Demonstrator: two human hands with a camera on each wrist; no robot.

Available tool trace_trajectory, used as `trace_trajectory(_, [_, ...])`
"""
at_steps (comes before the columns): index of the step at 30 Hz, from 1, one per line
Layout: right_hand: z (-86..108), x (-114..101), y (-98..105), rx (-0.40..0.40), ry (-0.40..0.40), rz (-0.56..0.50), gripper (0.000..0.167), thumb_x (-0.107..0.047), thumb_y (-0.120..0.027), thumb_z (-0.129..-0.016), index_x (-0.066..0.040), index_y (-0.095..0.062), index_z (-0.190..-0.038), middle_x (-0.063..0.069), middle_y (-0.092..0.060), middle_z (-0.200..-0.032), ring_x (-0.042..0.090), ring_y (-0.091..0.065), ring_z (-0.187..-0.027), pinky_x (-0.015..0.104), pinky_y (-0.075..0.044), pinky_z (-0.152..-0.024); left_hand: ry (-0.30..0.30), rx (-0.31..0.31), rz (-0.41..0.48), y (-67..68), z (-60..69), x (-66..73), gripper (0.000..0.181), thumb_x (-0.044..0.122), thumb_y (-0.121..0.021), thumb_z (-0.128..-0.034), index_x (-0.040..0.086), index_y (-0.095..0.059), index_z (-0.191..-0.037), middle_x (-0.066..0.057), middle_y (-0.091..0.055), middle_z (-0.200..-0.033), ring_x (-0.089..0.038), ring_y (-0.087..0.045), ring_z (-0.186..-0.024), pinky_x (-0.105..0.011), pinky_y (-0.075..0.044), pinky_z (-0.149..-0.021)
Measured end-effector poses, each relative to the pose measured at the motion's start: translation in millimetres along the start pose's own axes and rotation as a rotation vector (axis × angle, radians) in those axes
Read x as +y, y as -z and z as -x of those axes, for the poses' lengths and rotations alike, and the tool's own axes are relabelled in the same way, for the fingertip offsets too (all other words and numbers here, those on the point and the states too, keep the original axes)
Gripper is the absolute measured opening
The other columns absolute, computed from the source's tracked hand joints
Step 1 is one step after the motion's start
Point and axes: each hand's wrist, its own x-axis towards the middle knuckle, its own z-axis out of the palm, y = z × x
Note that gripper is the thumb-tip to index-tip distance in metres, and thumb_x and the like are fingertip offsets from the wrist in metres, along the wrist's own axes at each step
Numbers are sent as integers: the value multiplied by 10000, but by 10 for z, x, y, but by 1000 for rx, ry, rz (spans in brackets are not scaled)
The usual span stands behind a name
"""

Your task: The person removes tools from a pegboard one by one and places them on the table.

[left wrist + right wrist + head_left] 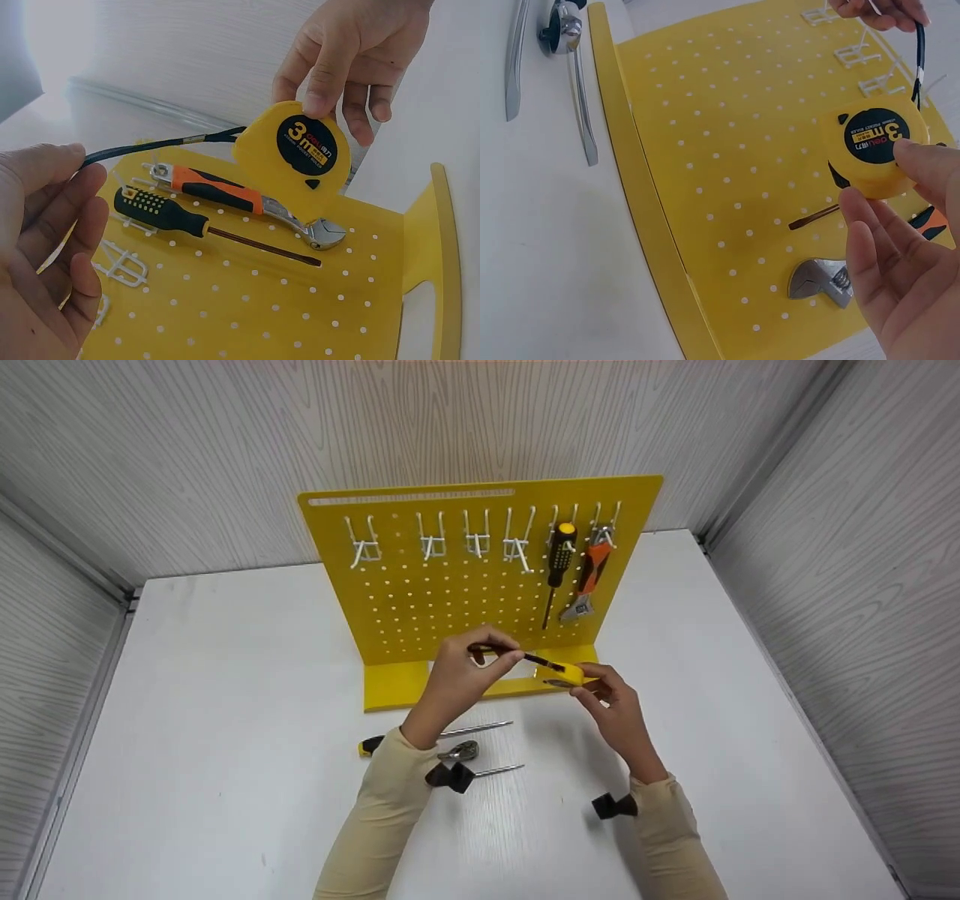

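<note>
A yellow tape measure (570,674) (262,154) (870,172) with a black round label is pinched between the thumb and fingers of the right hand (616,712) (360,56) (911,255). Its black wrist strap (538,660) (161,144) (920,56) stretches out to the left hand (463,679) (45,240) (881,11), which pinches the strap's far end between thumb and fingers. Both hands are in front of the lower part of the yellow pegboard (450,607) (247,300) (735,112).
A black and yellow screwdriver (561,556) and an orange-handled adjustable wrench (594,568) hang at the pegboard's right; white hooks (433,546) line its top. On the white table (225,697), partly behind the left forearm, lie a ratchet head (465,750) and metal shafts (480,728).
</note>
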Motion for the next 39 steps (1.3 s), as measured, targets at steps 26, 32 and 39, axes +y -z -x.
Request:
trace_trajectory(26, [-28, 329, 396, -145, -47, 216, 347, -291, -615, -941, -170, -632, -1266, 47, -624, -1134, 94, -591, -1026, 192, -477, -848, 238, -115, 58, -176, 255, -636, 86, 243, -727, -863, 159, -732, -880, 2, -713, -898, -103, -622, -782, -260, -518, -728])
trace_trajectory(32, [-21, 421, 451, -186, -91, 224, 367, -303, -613, -942, -158, -623, -1279, 48, -617, -1124, 142, -587, -1009, 210, -477, -835, 300, -132, 86, -268, 302, -731, 85, 259, -722, -868, 176, -728, -886, 14, -714, -904, -111, -652, -828, -270, -536, -736])
trace_trajectory(39, [-29, 454, 528, -247, -114, 238, 326, -252, -585, -965, -159, -633, -1274, 68, -631, -1113, 139, -584, -993, 239, -479, -846, 355, -155, 72, -369, 340, -852, 58, 239, -731, -860, 182, -729, -872, 17, -714, -881, -100, -655, -816, -271, -536, -740])
